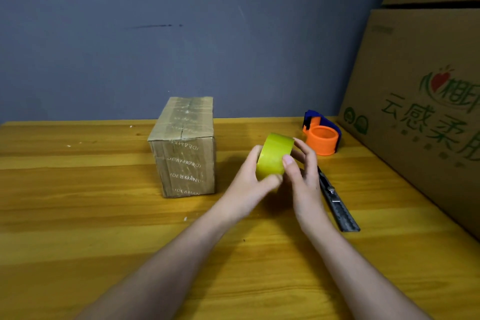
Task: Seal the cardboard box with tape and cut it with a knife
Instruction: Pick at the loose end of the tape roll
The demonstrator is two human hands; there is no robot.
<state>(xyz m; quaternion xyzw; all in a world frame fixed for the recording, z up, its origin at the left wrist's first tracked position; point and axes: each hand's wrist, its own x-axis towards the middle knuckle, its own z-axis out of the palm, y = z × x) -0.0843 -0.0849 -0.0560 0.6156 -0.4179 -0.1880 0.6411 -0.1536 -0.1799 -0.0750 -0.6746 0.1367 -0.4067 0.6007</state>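
tape roll [272, 161]: yellow-green, held above the table between both hands
left hand [249, 182]: grips the roll's near side
right hand [302, 174]: fingers curled over its far side
cardboard box [184, 148]: taped, upright on the table [78, 202], left of the roll
utility knife [337, 202]: flat, beside the right wrist
orange tape dispenser [322, 135]: beyond the knife

The small brown cardboard box [185, 148] looked matt and creased, with glossy clear tape over it; the yellow-green tape roll [272, 158] shone smooth; the yellow wooden table [78, 202] had a grained, slightly glossy finish
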